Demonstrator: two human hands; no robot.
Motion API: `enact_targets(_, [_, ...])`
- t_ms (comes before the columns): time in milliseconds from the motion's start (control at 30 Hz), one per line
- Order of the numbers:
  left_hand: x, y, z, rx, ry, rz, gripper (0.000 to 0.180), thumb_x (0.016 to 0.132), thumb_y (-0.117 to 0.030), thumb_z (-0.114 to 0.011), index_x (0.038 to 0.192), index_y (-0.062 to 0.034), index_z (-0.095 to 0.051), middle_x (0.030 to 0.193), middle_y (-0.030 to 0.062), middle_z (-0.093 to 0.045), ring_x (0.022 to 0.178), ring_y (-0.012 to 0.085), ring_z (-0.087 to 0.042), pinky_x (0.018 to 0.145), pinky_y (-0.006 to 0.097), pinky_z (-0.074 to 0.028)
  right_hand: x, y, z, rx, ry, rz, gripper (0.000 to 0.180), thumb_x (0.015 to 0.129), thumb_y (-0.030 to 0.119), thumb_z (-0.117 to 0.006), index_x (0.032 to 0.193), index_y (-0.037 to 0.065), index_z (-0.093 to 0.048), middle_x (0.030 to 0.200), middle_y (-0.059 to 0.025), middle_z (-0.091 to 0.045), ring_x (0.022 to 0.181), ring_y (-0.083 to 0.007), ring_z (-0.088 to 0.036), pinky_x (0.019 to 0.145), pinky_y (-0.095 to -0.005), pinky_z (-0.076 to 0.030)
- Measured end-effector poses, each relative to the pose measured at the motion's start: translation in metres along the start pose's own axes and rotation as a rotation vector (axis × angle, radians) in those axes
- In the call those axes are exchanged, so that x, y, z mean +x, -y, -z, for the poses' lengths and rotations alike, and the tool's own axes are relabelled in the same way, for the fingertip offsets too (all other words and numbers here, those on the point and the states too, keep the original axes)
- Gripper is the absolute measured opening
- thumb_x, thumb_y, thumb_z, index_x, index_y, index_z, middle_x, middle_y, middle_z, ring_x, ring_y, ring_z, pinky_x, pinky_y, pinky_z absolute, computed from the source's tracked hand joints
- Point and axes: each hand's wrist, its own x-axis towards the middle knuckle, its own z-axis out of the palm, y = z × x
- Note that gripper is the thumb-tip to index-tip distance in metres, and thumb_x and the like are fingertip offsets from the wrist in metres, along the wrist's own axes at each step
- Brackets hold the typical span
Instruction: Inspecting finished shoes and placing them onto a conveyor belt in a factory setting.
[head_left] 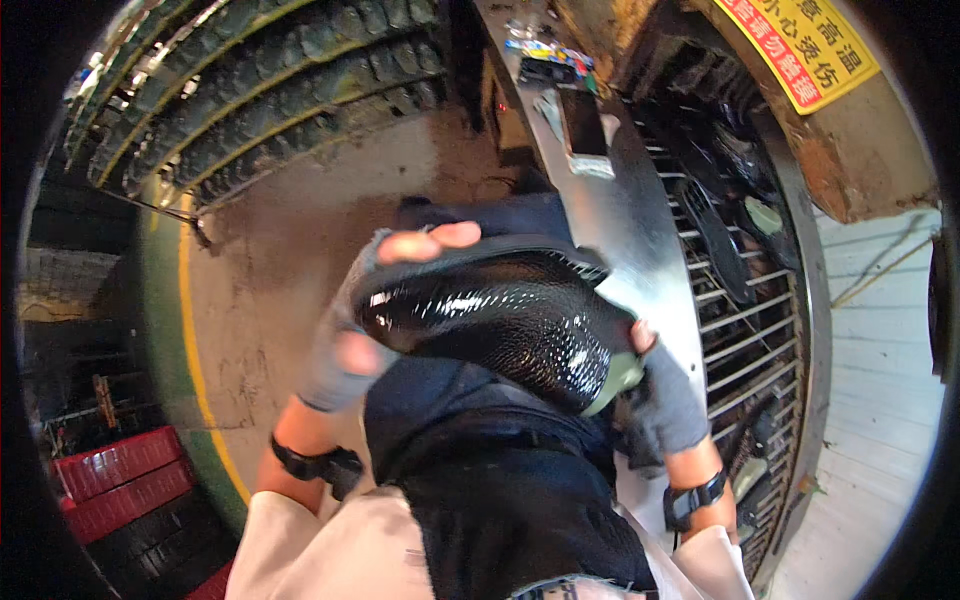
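A glossy black shoe (490,325) with a fine dimpled upper lies on its side in front of my lap, sole edge away from me. A pale green shoe last (622,378) shows at its right end. My left hand (372,310), in a grey fingerless glove, is closed on the left end, fingers over the dark sole edge and thumb on the near side. Gripping the right end by the green last is my right hand (662,395), gloved the same way; its thumb shows, and its other fingers are largely hidden.
To the right runs a metal ledge (645,240) with a phone (582,120) on it. Beyond it, a rod conveyor (745,325) carries dark shoes and soles. A shoe rack (270,90) stands far left; red crates (125,465) sit near left. A warning sign (800,50) is upper right.
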Motion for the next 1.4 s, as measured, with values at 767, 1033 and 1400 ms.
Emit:
enact_targets(767, [-0.014, 0.081, -0.017, 0.851, -0.125, -0.105, 0.074, 0.101, -0.063, -0.054, 0.137, 0.0014, -0.049, 0.123, 0.0159, -0.055, 0.118, 0.0286, -0.058, 0.105, 0.039, -0.045, 0.024, 0.045, -0.073, -1.242, 0.393, 0.845, 0.082, 0.063, 0.056, -0.094, 0.119, 0.003, -0.067, 0.098, -0.0168, -0.072, 0.089, -0.0397, -0.074, 0.078, -0.0453, -0.058])
enact_targets(1033, [-0.026, 0.039, -0.008, 0.748, 0.204, 0.058, 0.061, 0.107, -0.055, -0.057, 0.13, 0.0011, -0.06, 0.113, 0.014, -0.066, 0.108, 0.0241, -0.063, 0.106, 0.04, -0.047, -0.022, 0.045, -0.06, -1.304, 0.499, 0.683, 0.109, 0.063, 0.075, -0.088, 0.135, -0.002, -0.058, 0.125, -0.0238, -0.065, 0.105, -0.0453, -0.073, 0.091, -0.0503, -0.058])
enact_targets(1400, [-0.025, 0.045, -0.045, 0.389, -0.149, 0.26, 0.041, 0.113, -0.034, -0.05, 0.089, -0.0035, -0.064, 0.086, 0.0046, -0.062, 0.084, 0.0152, -0.059, 0.082, 0.033, -0.048, -0.027, 0.037, -0.063, -1.449, 0.649, 0.699, 0.105, 0.071, 0.084, -0.079, 0.122, -0.005, -0.062, 0.097, -0.0192, -0.066, 0.078, -0.0342, -0.073, 0.064, -0.043, -0.059])
